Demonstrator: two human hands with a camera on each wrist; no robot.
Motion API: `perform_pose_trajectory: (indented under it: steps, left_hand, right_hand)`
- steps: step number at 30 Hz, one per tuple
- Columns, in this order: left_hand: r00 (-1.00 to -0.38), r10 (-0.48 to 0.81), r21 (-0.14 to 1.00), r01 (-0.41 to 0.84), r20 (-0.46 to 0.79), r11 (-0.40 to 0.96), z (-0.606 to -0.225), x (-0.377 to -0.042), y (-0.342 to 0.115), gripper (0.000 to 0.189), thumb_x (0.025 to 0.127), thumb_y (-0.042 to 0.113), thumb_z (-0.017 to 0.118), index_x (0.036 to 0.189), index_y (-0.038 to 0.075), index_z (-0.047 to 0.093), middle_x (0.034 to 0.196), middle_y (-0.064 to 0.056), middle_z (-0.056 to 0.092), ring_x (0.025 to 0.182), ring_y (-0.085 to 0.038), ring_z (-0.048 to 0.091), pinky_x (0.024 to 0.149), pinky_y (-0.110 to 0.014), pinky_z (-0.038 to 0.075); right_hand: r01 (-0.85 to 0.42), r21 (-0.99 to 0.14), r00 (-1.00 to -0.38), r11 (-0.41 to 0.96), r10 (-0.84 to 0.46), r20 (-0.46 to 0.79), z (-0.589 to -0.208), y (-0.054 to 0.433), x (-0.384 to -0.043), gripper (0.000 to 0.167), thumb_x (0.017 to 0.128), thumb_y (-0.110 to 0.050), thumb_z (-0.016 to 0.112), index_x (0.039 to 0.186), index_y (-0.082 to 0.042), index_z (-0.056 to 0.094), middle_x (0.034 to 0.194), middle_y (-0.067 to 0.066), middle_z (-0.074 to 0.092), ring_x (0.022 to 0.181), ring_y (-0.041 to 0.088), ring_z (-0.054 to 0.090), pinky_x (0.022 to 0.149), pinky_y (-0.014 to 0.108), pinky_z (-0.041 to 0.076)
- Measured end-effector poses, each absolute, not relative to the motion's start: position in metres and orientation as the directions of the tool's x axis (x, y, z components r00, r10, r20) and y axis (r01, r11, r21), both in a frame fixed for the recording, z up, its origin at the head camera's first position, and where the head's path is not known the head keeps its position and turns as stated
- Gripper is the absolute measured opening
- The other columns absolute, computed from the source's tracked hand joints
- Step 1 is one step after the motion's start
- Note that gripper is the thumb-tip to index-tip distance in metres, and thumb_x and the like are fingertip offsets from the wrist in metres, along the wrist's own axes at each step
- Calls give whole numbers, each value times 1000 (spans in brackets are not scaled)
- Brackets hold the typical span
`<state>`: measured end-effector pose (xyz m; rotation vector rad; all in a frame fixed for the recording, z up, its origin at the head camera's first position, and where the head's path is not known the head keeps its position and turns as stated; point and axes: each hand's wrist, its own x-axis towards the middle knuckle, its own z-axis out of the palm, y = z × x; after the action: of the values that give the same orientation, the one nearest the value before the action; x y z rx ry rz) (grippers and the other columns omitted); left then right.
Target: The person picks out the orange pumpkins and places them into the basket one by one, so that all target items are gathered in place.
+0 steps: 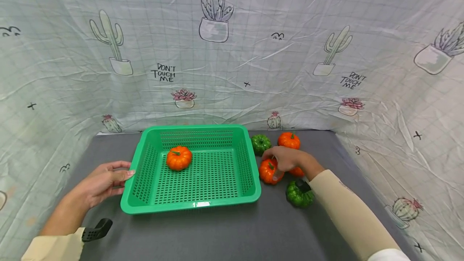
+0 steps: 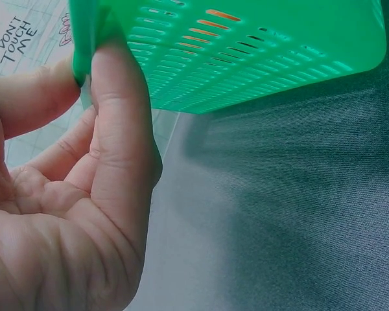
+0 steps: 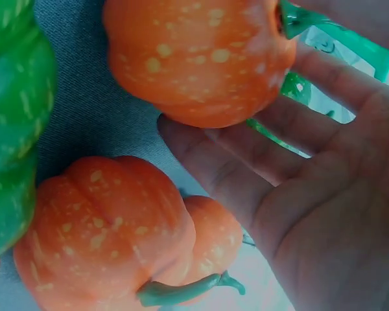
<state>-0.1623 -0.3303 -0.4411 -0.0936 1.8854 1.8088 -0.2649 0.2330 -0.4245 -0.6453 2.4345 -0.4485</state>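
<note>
A green slotted plastic basket (image 1: 232, 201) stands on the grey table with one orange toy pumpkin (image 1: 179, 158) inside. At its left side my left hand (image 1: 103, 182) pinches the rim between thumb and fingers; the left wrist view shows the basket wall (image 2: 298, 39) from outside. Beyond the right side, my right hand (image 1: 290, 158) holds another orange pumpkin (image 1: 266, 171) from above. Seen from the right wrist, its fingers curve along the underside of that pumpkin (image 3: 201, 61), close to the green stem.
Around the right hand lie a green pumpkin (image 1: 261, 144) behind, an orange one (image 1: 288, 140) at the back, another orange one (image 1: 298, 171) partly hidden by the hand, and a green one (image 1: 299, 195) in front. A printed cloth (image 1: 224, 75) encloses the back and sides.
</note>
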Motion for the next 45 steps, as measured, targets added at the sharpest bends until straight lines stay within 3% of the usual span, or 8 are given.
perform_pose_trajectory:
  steps: [8,16,21,31,38,45]
  left_hand:
    - [-863,305,915,-392,-403,98,-439,-162,-332,16,106,15,61,122,18,57,100,4,75,87,-12,72,81,-34,65]
    - [-862,316,916,-391,-398,88,-437,-161,-330,17,106,16,63,122,18,58,101,5,76,89,-12,73,83,-34,65]
    - [-863,318,918,-388,-394,84,-438,-162,-330,17,105,16,63,122,17,58,102,4,76,90,-12,73,83,-35,65]
    - [-863,318,918,-388,-393,81,-438,-161,-330,17,106,15,61,123,15,57,100,4,76,88,-12,73,81,-33,65]
    - [-867,310,919,-385,-391,85,-437,-161,-332,18,106,13,60,124,14,56,100,4,76,88,-12,73,81,-33,65]
    - [-874,286,919,-377,-393,113,-438,-160,-326,25,106,16,63,129,12,54,100,5,75,88,-12,73,82,-33,64]
  right_hand:
    - [-355,-560,-744,748,-589,-314,-413,244,-262,66,74,-18,92,135,-12,66,130,8,68,112,22,62,95,40,55]
    - [-378,-617,-750,691,-619,-234,-393,253,-255,66,80,-29,89,140,-13,65,133,8,67,117,23,63,102,43,53]
    - [-393,-666,-728,633,-657,-195,-384,255,-255,66,82,-27,87,140,-8,64,130,9,70,114,23,66,103,48,53]
    - [-401,-717,-700,570,-696,-161,-365,244,-251,60,84,-26,86,138,-12,63,131,5,70,118,24,64,102,43,55]
    - [-428,-752,-645,501,-753,-135,-357,223,-249,59,85,-24,85,137,-12,63,126,6,71,102,19,67,86,32,61]
    - [-406,-792,-610,456,-781,-136,-357,203,-253,60,85,-19,85,139,-11,63,132,8,69,111,18,66,90,38,63]
